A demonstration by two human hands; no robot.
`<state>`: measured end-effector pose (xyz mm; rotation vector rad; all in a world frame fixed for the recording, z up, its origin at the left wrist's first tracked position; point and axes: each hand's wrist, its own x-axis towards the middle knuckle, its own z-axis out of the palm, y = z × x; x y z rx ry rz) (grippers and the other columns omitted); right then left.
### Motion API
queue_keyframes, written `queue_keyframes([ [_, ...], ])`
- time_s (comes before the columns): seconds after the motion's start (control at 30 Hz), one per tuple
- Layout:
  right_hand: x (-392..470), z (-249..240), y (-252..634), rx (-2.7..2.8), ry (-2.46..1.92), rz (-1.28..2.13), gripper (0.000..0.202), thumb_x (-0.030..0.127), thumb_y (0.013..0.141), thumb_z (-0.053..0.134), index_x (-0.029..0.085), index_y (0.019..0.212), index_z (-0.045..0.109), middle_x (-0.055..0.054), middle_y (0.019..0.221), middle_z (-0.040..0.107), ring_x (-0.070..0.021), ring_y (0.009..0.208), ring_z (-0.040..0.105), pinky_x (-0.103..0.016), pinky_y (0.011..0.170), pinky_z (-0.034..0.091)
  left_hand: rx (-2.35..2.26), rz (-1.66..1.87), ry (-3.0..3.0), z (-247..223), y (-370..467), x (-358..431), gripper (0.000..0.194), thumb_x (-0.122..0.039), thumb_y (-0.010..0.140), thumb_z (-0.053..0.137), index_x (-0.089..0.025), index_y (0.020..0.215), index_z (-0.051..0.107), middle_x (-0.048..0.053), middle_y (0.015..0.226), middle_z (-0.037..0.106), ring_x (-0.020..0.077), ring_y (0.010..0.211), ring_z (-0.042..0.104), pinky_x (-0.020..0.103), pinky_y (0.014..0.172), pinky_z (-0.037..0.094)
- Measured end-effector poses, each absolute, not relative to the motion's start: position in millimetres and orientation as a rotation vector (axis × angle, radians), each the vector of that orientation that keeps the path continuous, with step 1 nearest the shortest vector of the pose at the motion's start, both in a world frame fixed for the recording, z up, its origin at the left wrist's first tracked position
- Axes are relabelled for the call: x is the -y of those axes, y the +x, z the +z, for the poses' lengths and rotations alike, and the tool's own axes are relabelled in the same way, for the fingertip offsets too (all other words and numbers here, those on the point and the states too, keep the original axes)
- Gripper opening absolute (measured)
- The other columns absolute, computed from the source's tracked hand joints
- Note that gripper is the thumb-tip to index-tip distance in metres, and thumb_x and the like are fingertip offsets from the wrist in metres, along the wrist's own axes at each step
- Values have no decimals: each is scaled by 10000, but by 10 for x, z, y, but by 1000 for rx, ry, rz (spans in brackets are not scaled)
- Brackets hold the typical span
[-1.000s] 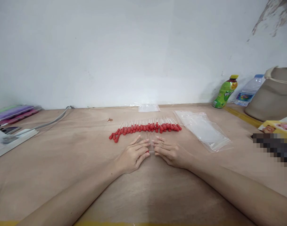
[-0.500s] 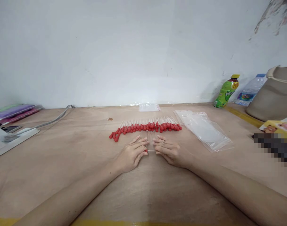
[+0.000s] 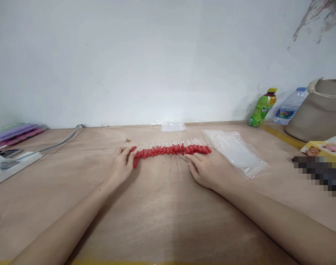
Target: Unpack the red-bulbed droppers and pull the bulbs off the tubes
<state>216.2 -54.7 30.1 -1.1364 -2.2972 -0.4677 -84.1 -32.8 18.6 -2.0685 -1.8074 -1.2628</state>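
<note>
A row of red-tipped sticks [image 3: 168,149] lies across the middle of the table, the thin pale ends pointing to the wall. At the row's left end, my left hand [image 3: 123,163] has its fingers bent round red pieces. My right hand [image 3: 202,167] rests just below the right part of the row, its fingertips near a few thin metal pins [image 3: 176,165] that lie side by side; whether it pinches one is too small to tell.
Clear plastic bags [image 3: 236,152] lie right of the row, with a small bag [image 3: 173,127] behind it. A green bottle [image 3: 263,108], a water bottle [image 3: 289,106] and a grey bag [image 3: 317,110] stand at the back right. A cable [image 3: 63,141] runs along the left.
My left hand has moved left and up to the row's end. My right hand has shifted slightly up. The thin pins now show uncovered between the hands.
</note>
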Motion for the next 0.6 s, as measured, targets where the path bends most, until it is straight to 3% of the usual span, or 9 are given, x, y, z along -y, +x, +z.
queue_keyframes([
  [0.17, 620, 478, 2003, 2291, -1262, -407, 269, 209, 873, 382, 146, 729, 600, -79, 686, 627, -168, 636, 545, -292, 642, 359, 2217, -1328, -2018, 250, -1112, 231, 384, -394, 757, 488, -174, 1065, 556, 21, 711, 565, 157, 619, 538, 273, 571, 438],
  [0.33, 567, 379, 1968, 2271, -1222, -348, 204, 155, 838, 417, 152, 768, 609, -65, 730, 640, -153, 662, 560, -265, 633, 383, 2282, -1290, -2063, 141, -1182, 188, 431, -496, 699, 542, -175, 980, 603, 17, 724, 620, 150, 637, 557, 236, 561, 423],
  [0.6, 626, 439, 1985, 2340, -1165, -334, 157, 236, 829, 493, 168, 821, 634, -66, 769, 657, -156, 675, 574, -262, 616, 405, 2345, -1306, -2046, 117, -1132, 232, 426, -540, 664, 561, -168, 845, 660, 18, 687, 636, 145, 603, 539, 219, 514, 379],
])
